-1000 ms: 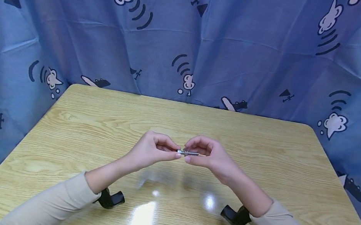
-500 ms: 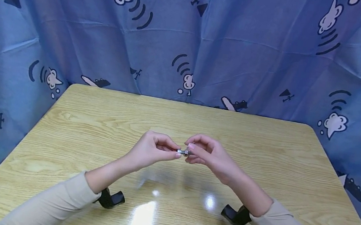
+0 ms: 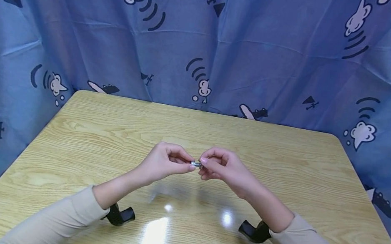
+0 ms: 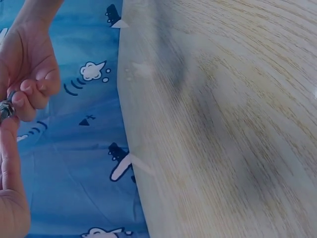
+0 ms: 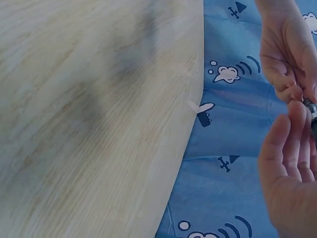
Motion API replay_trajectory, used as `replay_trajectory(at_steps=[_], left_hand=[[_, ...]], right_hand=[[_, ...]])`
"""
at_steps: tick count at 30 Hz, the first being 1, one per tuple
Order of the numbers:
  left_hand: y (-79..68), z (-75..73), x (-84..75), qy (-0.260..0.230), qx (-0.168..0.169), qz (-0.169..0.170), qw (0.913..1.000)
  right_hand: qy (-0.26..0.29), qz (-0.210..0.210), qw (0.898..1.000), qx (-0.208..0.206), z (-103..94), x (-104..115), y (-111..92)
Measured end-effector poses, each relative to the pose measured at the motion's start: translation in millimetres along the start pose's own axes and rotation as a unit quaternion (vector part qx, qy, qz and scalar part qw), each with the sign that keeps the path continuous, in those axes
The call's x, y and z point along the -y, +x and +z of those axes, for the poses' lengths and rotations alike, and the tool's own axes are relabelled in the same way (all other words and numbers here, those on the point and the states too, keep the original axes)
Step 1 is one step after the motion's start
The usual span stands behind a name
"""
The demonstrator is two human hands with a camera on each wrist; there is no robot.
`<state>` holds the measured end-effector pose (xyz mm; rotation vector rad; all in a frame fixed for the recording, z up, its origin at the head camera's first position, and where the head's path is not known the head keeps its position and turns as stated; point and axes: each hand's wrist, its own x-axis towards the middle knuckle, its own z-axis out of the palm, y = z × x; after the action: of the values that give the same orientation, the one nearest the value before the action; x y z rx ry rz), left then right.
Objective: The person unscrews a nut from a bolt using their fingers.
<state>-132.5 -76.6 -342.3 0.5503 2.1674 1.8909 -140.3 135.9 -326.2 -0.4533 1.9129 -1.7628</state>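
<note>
A small silver bolt point(image 3: 195, 164) is held level above the table, between the two hands. My left hand point(image 3: 165, 163) pinches its head end between thumb and fingers. At the other end my right hand point(image 3: 228, 170) has thumb and fingertips around the hex nut point(image 3: 201, 166) on the shank, covering the threaded tip. Only the short stretch of metal between the fingertips shows from the head. The left wrist view catches the nut and bolt point(image 4: 7, 108) at its left edge; in the right wrist view the bolt point(image 5: 313, 110) is partly cut off.
Below the hands lies a light wood-grain table point(image 3: 123, 124), with bright reflections near its front. A blue patterned curtain point(image 3: 175, 51) hangs along the back and sides. Black wrist-worn devices point(image 3: 120, 216) sit by both sleeve cuffs.
The right thumb has shifted from below the bolt up onto the nut, and the right fingers now cover the threaded end that showed earlier. The left hand stays in place.
</note>
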Motion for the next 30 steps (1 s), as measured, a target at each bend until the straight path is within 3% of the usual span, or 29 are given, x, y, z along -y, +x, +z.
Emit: replay_trajectory(at_steps=[6,13,18,24,30], left_hand=[[0.1,-2.4,2.5,-0.003,-0.003,0.009,1.0],[-0.6,-3.3,3.3,-0.005,-0.004,0.006,1.0],[-1.6,-3.2,3.0,-0.011,-0.009,0.008,0.9999],[-0.9,-2.8,4.9,-0.013,-0.009,0.001,0.9999],[-0.8,-2.3,5.5,-0.012,-0.013,-0.003,0.9998]], right_hand=[[-0.003,-0.013,1.0,-0.008,1.1,-2,1],[0.028,-0.004,1.0,-0.004,5.7,-6,3],[0.025,-0.024,0.999,-0.012,6.5,-9,3],[0.053,-0.011,0.998,-0.008,7.3,-10,3],[0.042,-0.027,0.999,-0.014,6.9,-11,3]])
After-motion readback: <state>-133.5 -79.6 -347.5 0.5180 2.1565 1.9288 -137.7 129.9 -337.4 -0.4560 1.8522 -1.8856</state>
